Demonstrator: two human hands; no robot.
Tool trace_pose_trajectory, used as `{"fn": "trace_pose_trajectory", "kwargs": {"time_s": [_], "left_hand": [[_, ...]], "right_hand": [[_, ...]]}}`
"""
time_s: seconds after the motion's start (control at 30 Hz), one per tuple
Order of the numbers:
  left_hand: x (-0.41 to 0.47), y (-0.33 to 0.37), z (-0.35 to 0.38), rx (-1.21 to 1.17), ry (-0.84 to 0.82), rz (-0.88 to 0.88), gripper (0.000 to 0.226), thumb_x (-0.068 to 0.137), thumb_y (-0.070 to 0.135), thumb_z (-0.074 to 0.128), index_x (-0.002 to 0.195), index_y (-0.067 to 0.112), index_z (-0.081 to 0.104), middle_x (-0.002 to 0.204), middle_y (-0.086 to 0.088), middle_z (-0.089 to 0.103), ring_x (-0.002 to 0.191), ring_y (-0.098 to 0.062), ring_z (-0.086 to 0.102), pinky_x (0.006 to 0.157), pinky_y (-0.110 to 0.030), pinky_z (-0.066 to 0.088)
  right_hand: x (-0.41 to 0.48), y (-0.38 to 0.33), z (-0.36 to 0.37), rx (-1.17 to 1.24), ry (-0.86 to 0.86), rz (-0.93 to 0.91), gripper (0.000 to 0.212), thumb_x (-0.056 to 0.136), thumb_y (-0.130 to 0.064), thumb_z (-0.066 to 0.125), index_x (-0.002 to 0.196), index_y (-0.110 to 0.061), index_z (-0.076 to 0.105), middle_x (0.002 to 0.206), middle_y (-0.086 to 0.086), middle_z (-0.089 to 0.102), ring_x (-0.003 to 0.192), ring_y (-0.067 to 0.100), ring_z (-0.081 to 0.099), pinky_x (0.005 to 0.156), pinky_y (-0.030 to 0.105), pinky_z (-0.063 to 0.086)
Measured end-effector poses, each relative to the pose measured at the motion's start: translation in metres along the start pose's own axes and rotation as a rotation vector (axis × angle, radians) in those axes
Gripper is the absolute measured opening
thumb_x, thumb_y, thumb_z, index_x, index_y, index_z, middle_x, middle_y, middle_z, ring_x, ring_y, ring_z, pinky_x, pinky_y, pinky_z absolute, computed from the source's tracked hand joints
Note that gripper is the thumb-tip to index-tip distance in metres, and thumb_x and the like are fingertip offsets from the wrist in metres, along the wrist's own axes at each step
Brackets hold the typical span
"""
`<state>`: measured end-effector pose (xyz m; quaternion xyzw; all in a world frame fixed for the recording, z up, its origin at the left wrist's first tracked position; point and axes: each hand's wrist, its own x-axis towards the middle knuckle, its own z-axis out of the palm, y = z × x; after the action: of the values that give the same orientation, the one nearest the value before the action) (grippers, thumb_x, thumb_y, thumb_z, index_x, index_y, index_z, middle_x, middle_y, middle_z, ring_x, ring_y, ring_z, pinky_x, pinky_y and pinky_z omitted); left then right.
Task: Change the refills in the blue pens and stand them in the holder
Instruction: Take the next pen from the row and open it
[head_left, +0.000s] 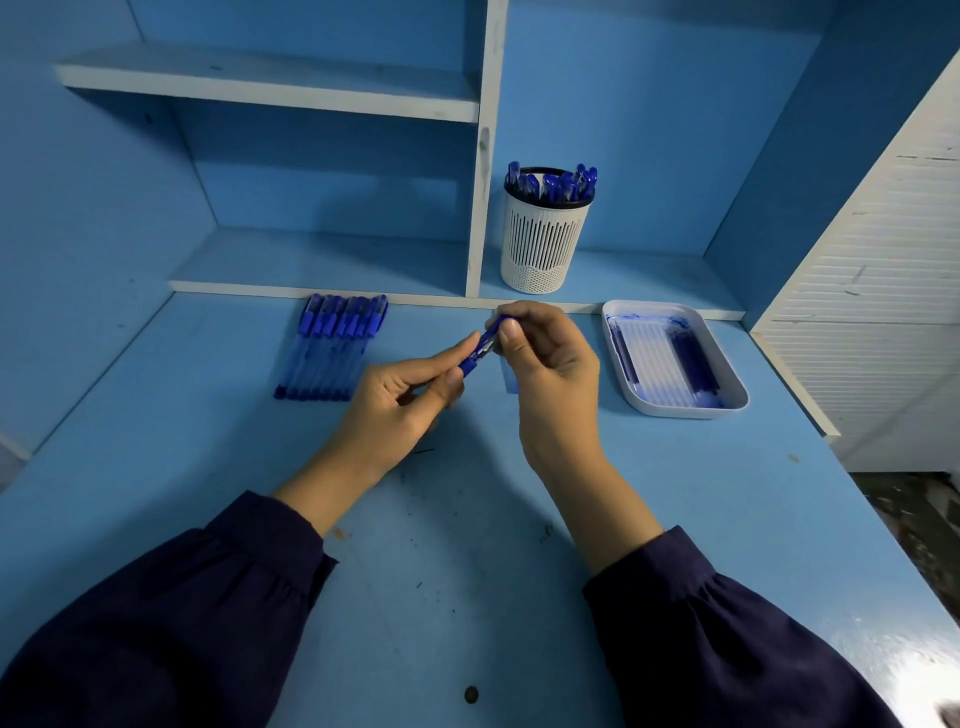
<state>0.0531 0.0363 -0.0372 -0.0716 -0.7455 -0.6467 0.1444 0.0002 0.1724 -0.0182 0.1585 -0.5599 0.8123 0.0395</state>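
Blue pen (480, 349) held slanting above the blue desk (467, 571) between both hands: the left hand (400, 405) pinches its lower end between thumb and forefinger, and the right hand (545, 364) has thumb and curled fingers closed round its upper end. To the left, a row of blue pens (332, 348) lies side by side against the edge of the low shelf (649, 280). A white slotted holder (543, 239) stands on that shelf with capped pens upright in it, and a white tray (737, 395) of refills (670, 358) sits to the right.
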Motion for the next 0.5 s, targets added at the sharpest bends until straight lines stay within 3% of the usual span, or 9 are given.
{"fn": "trace_pose_trajectory", "kwargs": {"time_s": [0.13, 0.2, 0.27, 0.33, 0.4, 0.5], "left_hand": [[0.0, -0.004, -0.001, 0.016, -0.006, -0.01, 0.035, 0.093, 0.037, 0.061, 0.123, 0.054, 0.06, 0.072, -0.009, 0.053, 0.055, -0.024, 0.028, 0.047, -0.019, 0.031], [-0.001, -0.002, 0.001, -0.002, 0.012, -0.003, 0.034, 0.096, 0.03, 0.06, 0.123, 0.051, 0.061, 0.072, -0.015, 0.048, 0.052, -0.014, 0.03, 0.047, -0.016, 0.031], [-0.002, -0.002, 0.002, -0.028, 0.053, -0.016, 0.032, 0.098, 0.019, 0.057, 0.123, 0.039, 0.063, 0.069, 0.003, 0.053, 0.05, -0.003, 0.038, 0.049, -0.009, 0.033], [-0.002, -0.003, 0.002, -0.03, 0.089, -0.029, 0.029, 0.098, 0.021, 0.057, 0.122, 0.036, 0.063, 0.074, 0.013, 0.059, 0.05, -0.001, 0.043, 0.049, -0.009, 0.034], [-0.002, -0.005, 0.0, -0.004, 0.118, -0.016, 0.028, 0.097, 0.03, 0.059, 0.122, 0.042, 0.064, 0.08, 0.01, 0.062, 0.052, -0.006, 0.038, 0.049, -0.013, 0.034], [-0.003, -0.009, -0.002, 0.176, 0.156, 0.071, 0.032, 0.098, 0.025, 0.055, 0.126, 0.039, 0.062, 0.086, 0.003, 0.064, 0.058, -0.009, 0.045, 0.055, -0.018, 0.039]], "right_hand": [[0.006, -0.003, -0.001, 0.102, 0.043, 0.059, 0.011, 0.091, 0.002, 0.059, 0.096, -0.006, 0.065, 0.082, 0.004, 0.067, 0.078, 0.015, 0.061, 0.078, 0.022, 0.051], [0.01, -0.005, -0.004, 0.206, 0.094, 0.097, 0.011, 0.091, 0.001, 0.059, 0.099, -0.004, 0.065, 0.079, 0.003, 0.066, 0.071, 0.012, 0.059, 0.074, 0.021, 0.05], [0.015, -0.005, -0.009, 0.217, 0.15, 0.146, 0.011, 0.091, -0.002, 0.06, 0.102, -0.002, 0.065, 0.077, 0.002, 0.066, 0.067, 0.01, 0.056, 0.073, 0.02, 0.05], [0.018, -0.003, -0.014, 0.155, 0.165, 0.201, 0.01, 0.093, -0.005, 0.06, 0.1, -0.003, 0.067, 0.077, 0.003, 0.065, 0.067, 0.01, 0.055, 0.072, 0.019, 0.05], [0.018, 0.0, -0.017, -0.002, 0.121, 0.244, 0.01, 0.093, -0.005, 0.06, 0.098, -0.006, 0.068, 0.081, 0.006, 0.066, 0.07, 0.01, 0.06, 0.073, 0.019, 0.051], [0.013, 0.007, -0.017, -0.278, 0.013, 0.271, 0.01, 0.09, -0.008, 0.066, 0.098, -0.011, 0.067, 0.085, 0.01, 0.072, 0.071, 0.013, 0.065, 0.071, 0.019, 0.052]]}}
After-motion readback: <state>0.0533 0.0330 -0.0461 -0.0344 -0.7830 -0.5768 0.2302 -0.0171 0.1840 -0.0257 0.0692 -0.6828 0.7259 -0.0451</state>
